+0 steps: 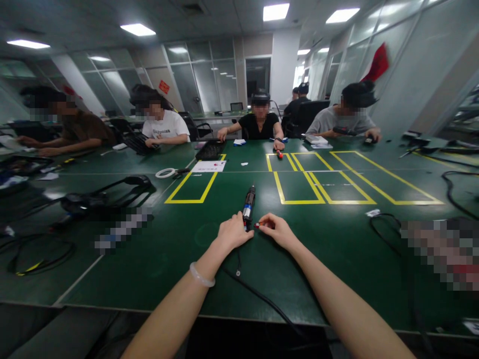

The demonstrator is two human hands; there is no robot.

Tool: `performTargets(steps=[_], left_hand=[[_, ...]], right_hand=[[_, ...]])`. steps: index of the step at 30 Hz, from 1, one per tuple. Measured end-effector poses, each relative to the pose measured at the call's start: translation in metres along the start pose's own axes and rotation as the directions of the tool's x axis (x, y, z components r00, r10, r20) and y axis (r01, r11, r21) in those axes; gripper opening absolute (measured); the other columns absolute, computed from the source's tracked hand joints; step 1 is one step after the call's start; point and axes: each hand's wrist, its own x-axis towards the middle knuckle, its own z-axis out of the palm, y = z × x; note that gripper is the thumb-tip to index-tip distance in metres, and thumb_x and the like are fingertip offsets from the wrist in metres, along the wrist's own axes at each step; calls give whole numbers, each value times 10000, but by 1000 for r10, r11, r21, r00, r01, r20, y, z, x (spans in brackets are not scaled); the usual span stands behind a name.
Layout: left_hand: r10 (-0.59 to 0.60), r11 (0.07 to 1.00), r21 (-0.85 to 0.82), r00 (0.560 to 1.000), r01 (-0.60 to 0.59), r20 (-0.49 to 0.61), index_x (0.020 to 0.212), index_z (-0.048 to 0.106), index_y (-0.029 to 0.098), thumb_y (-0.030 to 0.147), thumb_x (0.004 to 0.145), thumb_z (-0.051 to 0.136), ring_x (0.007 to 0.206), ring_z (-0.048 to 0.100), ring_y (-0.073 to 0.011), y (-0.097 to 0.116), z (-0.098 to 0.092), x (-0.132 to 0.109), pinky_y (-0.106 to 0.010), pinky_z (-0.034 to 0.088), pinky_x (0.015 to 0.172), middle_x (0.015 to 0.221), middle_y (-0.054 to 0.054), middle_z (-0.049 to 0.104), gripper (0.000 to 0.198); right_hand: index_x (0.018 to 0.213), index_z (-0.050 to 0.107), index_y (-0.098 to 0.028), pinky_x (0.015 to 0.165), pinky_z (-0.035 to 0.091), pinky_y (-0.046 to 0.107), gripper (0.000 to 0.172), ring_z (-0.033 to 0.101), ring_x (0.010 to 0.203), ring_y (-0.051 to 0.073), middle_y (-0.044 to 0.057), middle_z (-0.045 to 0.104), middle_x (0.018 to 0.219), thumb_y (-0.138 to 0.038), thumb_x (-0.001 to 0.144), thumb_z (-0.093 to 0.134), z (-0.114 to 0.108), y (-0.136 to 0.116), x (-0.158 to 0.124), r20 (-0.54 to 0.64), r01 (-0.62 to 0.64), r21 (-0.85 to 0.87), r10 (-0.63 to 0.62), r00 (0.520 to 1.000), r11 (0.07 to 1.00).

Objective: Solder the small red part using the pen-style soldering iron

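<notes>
An electric screwdriver, black with a silver and blue band, lies on the green table with its thin bit pointing away from me. My left hand is closed around its rear end, and the fingers partly hide that end. Just right of it, my right hand pinches a small red piece between thumb and fingertips; its exact kind is too small to make out. A black cord runs from below my left hand toward the table's near edge, with a small metal ring beside it.
Yellow tape outlines mark the table ahead. A black tray, a paper sheet and a white cable coil lie farther off. A black headset-like frame is at left, cables at right. Several people sit opposite.
</notes>
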Motion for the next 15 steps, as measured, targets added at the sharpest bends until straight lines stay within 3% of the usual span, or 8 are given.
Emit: performTargets(steps=[6,10,15], left_hand=[[-7,1000,-2,998,6,-63,1389,281,134,574,755,475,1043,569,-307,15,10,-2,-382,439,822,1175,-166,562,796],[-27,999,24,991,30,-134,1398,300,130,567,778,458,1090,513,-317,21,10,-8,-413,394,883,1191,-168,541,774],[-37,999,8,994,38,-101,1406,298,141,573,779,471,1117,476,-311,24,5,-10,-400,367,906,1232,-175,504,781]], right_hand=[[857,593,-171,598,396,234,94,506,623,121,-13,568,718,-216,777,611,3,-3,-1,2,50,-137,-50,999,989],[818,609,-181,659,410,251,67,519,696,135,4,550,781,-176,757,633,6,-2,1,-25,101,-263,-111,993,960],[835,603,-189,623,412,244,85,522,652,131,1,561,757,-142,765,617,10,-3,2,-27,93,-265,-103,994,960]])
